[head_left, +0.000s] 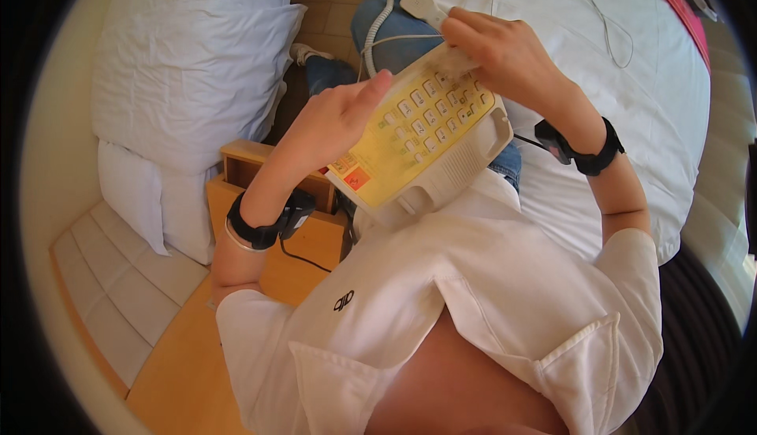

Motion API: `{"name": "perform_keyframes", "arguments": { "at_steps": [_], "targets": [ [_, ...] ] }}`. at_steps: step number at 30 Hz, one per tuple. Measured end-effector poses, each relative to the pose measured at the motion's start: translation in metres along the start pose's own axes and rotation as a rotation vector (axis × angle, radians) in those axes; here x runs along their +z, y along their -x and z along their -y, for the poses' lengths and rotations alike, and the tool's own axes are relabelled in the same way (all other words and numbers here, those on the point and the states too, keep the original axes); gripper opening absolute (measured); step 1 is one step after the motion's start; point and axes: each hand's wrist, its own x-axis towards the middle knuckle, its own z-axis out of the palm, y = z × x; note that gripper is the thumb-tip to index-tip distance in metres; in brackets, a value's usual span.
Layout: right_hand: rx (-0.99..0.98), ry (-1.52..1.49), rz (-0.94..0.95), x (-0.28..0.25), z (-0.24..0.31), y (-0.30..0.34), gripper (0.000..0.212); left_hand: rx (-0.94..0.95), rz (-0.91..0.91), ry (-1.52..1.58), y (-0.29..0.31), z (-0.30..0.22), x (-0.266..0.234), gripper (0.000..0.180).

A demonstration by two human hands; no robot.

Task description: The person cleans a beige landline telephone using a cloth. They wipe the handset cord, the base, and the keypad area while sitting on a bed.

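A cream desk telephone (430, 119) with a yellow faceplate and white push buttons lies tilted over my lap. My left hand (339, 123) grips its left edge, thumb on the faceplate. At the far right corner, my right hand (505, 52) bends its fingers down over the keypad. Under those fingers is something pale and blurred, perhaps a thin wipe; I cannot make it out. Just beyond my right fingertips lies the white handset (423, 7), partly in view. Its coiled cord (378, 29) hangs beside my jeans.
To the right is a bed with a white cover (568, 33), a thin pale cable (611, 25) looped on it. White pillows and bedding (189, 64) stand at the left. A wooden nightstand (303, 250) with an open compartment is by my left forearm. Black bands with small devices circle both wrists.
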Motion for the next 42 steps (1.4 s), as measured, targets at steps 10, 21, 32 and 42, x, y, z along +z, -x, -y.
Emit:
{"name": "perform_keyframes", "arguments": {
  "at_steps": [10, 21, 32, 42],
  "targets": [
    [-0.137, -0.11, -0.026, 0.003, 0.013, -0.008, 0.04, 0.042, 0.023, -0.146, 0.008, -0.025, -0.003, 0.054],
    [0.406, -0.449, -0.467, -0.039, -0.057, 0.027, 0.007, 0.156, 0.034, -0.119, 0.013, -0.029, -0.008, 0.066],
    [0.34, -0.209, -0.306, -0.013, 0.0, 0.021, 0.029, 0.291, -0.018, -0.038, 0.006, -0.022, -0.005, 0.054],
    [0.581, -0.893, -0.085, 0.001, 0.005, 0.057, 0.033, 0.304, -0.054, -0.11, 0.023, -0.022, -0.004, 0.054]
  ]
}}
